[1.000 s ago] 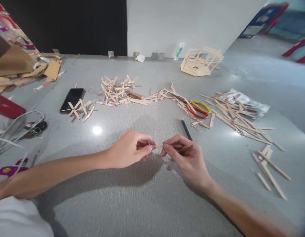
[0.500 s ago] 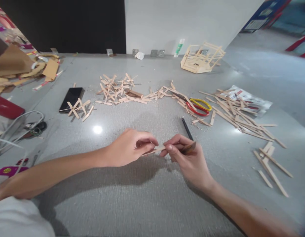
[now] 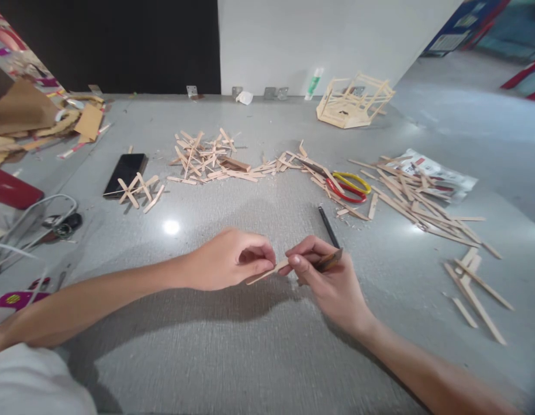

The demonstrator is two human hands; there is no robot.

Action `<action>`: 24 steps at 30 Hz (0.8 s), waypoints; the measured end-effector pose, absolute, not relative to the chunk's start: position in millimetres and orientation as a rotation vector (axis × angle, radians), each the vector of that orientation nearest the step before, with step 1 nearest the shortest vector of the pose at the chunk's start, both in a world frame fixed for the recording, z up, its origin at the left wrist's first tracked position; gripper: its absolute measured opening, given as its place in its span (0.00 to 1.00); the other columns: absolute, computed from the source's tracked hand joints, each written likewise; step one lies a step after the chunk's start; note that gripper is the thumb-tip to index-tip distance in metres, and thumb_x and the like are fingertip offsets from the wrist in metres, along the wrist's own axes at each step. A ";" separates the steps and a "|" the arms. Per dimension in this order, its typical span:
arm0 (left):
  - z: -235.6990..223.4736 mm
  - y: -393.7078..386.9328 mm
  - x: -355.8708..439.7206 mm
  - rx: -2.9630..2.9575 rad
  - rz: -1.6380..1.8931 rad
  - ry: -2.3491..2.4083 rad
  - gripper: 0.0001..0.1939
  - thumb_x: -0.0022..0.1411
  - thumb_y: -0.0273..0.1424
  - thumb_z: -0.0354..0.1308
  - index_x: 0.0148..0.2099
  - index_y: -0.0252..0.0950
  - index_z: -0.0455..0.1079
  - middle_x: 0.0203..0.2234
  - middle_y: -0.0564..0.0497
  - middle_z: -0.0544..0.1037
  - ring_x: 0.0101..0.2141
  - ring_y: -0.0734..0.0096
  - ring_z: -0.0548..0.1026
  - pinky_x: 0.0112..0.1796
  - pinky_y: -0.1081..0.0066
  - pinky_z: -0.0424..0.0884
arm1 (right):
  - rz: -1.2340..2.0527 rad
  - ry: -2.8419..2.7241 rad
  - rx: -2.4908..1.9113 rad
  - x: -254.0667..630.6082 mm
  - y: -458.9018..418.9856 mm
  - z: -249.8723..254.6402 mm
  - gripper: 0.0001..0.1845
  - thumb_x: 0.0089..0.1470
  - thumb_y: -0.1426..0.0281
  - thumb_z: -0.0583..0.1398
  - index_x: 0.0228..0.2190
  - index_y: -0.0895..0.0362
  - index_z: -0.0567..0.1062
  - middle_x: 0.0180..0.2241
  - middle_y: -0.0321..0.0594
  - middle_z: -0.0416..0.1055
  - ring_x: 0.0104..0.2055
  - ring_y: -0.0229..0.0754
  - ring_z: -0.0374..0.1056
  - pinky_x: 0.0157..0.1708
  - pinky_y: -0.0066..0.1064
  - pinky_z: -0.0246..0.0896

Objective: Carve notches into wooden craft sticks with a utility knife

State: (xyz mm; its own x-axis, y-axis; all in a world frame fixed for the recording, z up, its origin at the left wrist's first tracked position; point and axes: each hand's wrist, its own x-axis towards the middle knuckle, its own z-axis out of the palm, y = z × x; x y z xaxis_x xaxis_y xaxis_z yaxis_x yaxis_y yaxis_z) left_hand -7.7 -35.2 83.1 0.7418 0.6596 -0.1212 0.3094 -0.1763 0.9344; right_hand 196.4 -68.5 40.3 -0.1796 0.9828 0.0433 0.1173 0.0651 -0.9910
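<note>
In front of me, above the tabletop, a short flat wooden craft stick (image 3: pixel 262 275) spans the gap between my two hands. My left hand (image 3: pixel 233 259) is closed, thumb and fingertips pinching its edge near the middle. With thumb and fingers, my right hand (image 3: pixel 326 279) grips the stick's right end. A brown, pointed flat piece (image 3: pixel 331 260) is also tucked in the right hand; its kind I cannot make out. Just beyond that hand lies a black pen-like stick (image 3: pixel 328 226). Scissors (image 3: pixel 347 187) with red and yellow handles rest among cut stick pieces.
Cut stick pieces (image 3: pixel 198 155) are heaped behind the hands. Longer craft sticks (image 3: pixel 423 204) lie right, by a white packet (image 3: pixel 453 178). A wooden stick frame (image 3: pixel 345 118) stands at the back. Left are a phone (image 3: pixel 124 173), a red cylinder (image 3: pixel 12 189) and cables (image 3: pixel 55 199).
The craft stick has turned, showing more of its flat face. My left fingertips have closed more tightly on it; the right hand has barely moved.
</note>
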 end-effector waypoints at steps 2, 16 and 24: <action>85.3 -37.4 -7.3 1.883 0.338 0.770 0.06 0.66 0.25 0.50 0.36 0.34 0.66 0.24 0.55 0.74 0.22 0.79 0.69 0.26 0.77 0.62 | 1.250 -1.453 -1.143 195.5 -69.7 40.1 0.15 0.54 0.57 0.63 0.27 0.56 0.70 0.20 0.38 0.75 0.21 0.37 0.70 0.19 0.25 0.59; 82.5 -45.3 -2.5 1.552 0.309 0.734 0.07 0.69 0.29 0.45 0.35 0.36 0.58 0.20 0.54 0.71 0.23 0.75 0.73 0.26 0.76 0.67 | 1.351 -1.498 -1.090 198.3 -68.9 43.2 0.17 0.55 0.56 0.62 0.26 0.57 0.71 0.18 0.37 0.73 0.19 0.34 0.65 0.18 0.25 0.55; 79.4 -36.8 -6.0 1.386 0.354 0.737 0.12 0.68 0.37 0.53 0.42 0.32 0.68 0.31 0.45 0.79 0.27 0.72 0.77 0.24 0.77 0.69 | 1.347 -1.402 -1.125 199.6 -65.1 39.6 0.17 0.55 0.57 0.62 0.25 0.57 0.69 0.18 0.36 0.73 0.16 0.29 0.55 0.17 0.24 0.46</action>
